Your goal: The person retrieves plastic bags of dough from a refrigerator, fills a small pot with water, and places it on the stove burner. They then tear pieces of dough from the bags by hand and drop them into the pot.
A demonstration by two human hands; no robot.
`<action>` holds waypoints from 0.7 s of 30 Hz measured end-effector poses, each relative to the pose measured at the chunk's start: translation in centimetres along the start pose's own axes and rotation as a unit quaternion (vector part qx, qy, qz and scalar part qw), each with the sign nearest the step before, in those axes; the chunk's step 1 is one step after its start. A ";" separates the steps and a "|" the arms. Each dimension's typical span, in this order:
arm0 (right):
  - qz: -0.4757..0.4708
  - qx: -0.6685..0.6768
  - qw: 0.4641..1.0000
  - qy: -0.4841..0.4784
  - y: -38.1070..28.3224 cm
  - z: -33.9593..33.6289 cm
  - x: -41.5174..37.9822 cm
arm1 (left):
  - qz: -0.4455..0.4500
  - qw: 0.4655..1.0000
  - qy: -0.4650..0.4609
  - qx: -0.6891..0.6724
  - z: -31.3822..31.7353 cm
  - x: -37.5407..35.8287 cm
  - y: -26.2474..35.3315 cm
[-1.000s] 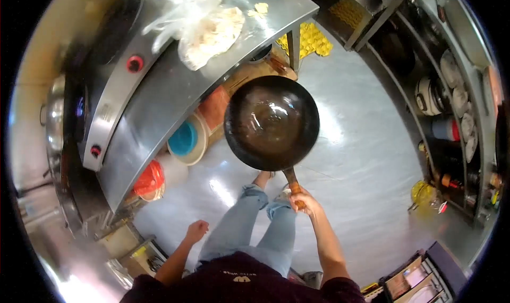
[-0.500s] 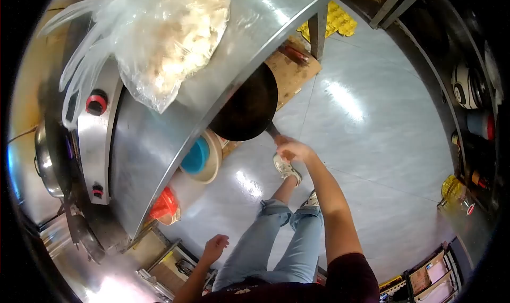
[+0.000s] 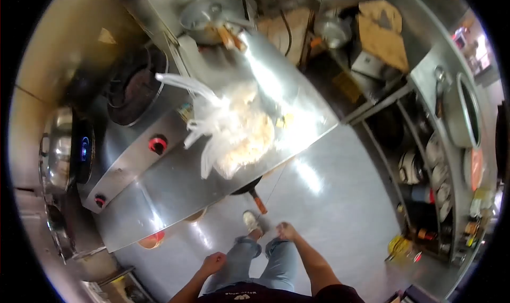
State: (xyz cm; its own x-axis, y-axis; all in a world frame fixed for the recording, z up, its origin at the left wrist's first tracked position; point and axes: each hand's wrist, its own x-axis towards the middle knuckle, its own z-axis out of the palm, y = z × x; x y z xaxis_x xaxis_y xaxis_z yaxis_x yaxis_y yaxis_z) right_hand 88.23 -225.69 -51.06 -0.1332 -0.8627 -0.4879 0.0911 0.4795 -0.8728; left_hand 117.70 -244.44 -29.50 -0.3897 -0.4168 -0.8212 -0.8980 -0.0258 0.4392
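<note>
Beneath the counter (image 3: 175,188), the dark pan (image 3: 246,187) is lying partly hidden, its handle (image 3: 258,202) jutting past the edge; neither hand is holding it, so placing it seems done, with nothing showing what is left. Off the counter, the right hand (image 3: 286,231) is hovering near the handle, grip width unclear, and the left hand (image 3: 214,262) is curling narrow
</note>
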 end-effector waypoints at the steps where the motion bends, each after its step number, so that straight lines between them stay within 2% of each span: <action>1: -0.039 -0.070 0.997 0.020 0.7 -1.4 -1.9 | 0.035 0.999 -0.008 -0.019 0.0 0.7 2.0; 2: 0.144 -0.136 0.980 0.010 -1.9 -3.4 -3.5 | 0.068 0.997 -0.018 -0.035 -0.3 1.9 4.3; 4: 0.113 -0.115 0.987 -0.007 -0.3 -7.6 -6.7 | 0.120 0.987 -0.070 -0.082 -1.3 4.3 10.1; 5: 0.225 -0.011 0.972 0.070 -2.3 -9.8 -8.1 | 0.104 0.978 -0.121 -0.132 -4.0 2.1 18.8; 6: 0.330 0.093 0.928 0.144 -5.1 -12.0 -9.9 | 0.154 0.964 -0.131 -0.173 -6.1 0.7 25.4; 7: 0.350 0.097 0.916 0.172 -5.4 -14.6 -11.0 | 0.223 0.951 -0.129 -0.173 -8.4 -0.3 31.5; 8: 0.326 0.106 0.922 0.180 -4.8 -17.0 -12.1 | 0.268 0.941 -0.099 -0.181 -9.7 0.3 35.5; 9: 0.309 0.115 0.926 0.186 -4.6 -19.4 -13.8 | 0.365 0.918 -0.036 -0.154 -11.0 2.5 38.3; 10: 0.282 0.122 0.932 0.193 -4.6 -22.6 -14.1 | 0.366 0.919 0.055 -0.137 -12.9 2.5 42.9; 11: 0.337 0.087 0.919 0.186 -7.2 -25.4 -14.1 | 0.373 0.899 0.062 -0.222 -15.1 3.9 46.5; 12: 0.345 0.079 0.917 0.182 -7.5 -28.2 -14.2 | 0.354 0.870 0.149 -0.308 -16.5 3.5 50.8; 13: 0.314 0.083 0.926 0.192 -9.1 -30.8 -14.4 | 0.346 0.852 0.222 -0.324 -19.1 7.1 52.4; 15: 0.232 0.088 0.944 0.219 -12.9 -36.4 -13.6 | 0.336 0.809 0.429 -0.219 -23.9 13.3 55.1; 18: 0.144 0.071 0.954 0.254 -19.7 -42.3 -9.0 | 0.121 0.891 0.389 -0.202 -28.8 18.3 57.3; 21: 0.011 0.074 0.966 0.246 -28.2 -44.7 -1.2 | 0.081 0.896 0.214 -0.380 -30.4 19.4 58.6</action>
State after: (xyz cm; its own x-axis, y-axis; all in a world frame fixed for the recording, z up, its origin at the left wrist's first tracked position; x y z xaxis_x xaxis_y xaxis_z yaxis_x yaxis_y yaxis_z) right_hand 41.73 -231.00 -26.54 -0.5798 -0.6541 -0.4859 0.2341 0.4375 -0.8682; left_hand 63.71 -281.65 -8.60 -0.2434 -0.7772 -0.5803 -0.3751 -0.4764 0.7952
